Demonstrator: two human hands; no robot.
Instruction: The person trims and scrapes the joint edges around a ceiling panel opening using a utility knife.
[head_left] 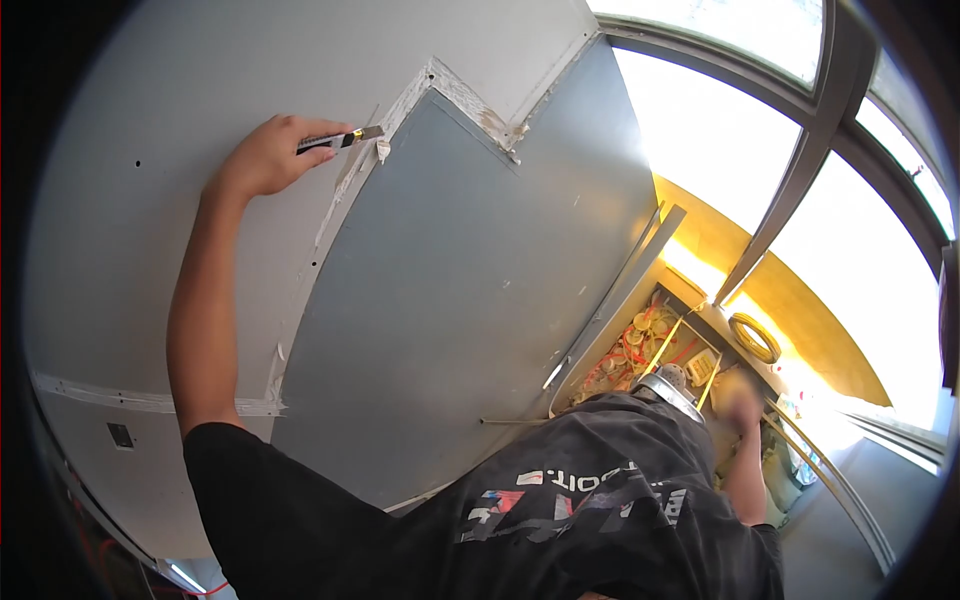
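My left hand [268, 156] is closed around a utility knife [340, 141]. Its blade is out and touches or nearly touches the rough white filler strip [402, 108] along the edge of the grey-blue panel [440, 270]. A loose flake [383, 150] hangs just below the blade. Low on the right, my right hand [741, 402] is smeared by motion near a pale yellowish shape; its fingers cannot be made out, nor whether it holds anything.
Below lies a clutter of orange and red pieces [625, 350] beside a ladder-like frame with yellow edges [661, 345]. A yellow coil [754, 338] lies near the bright windows [720, 130]. Long metal profiles [620, 285] lean by the panel. A socket box [120, 435] is at lower left.
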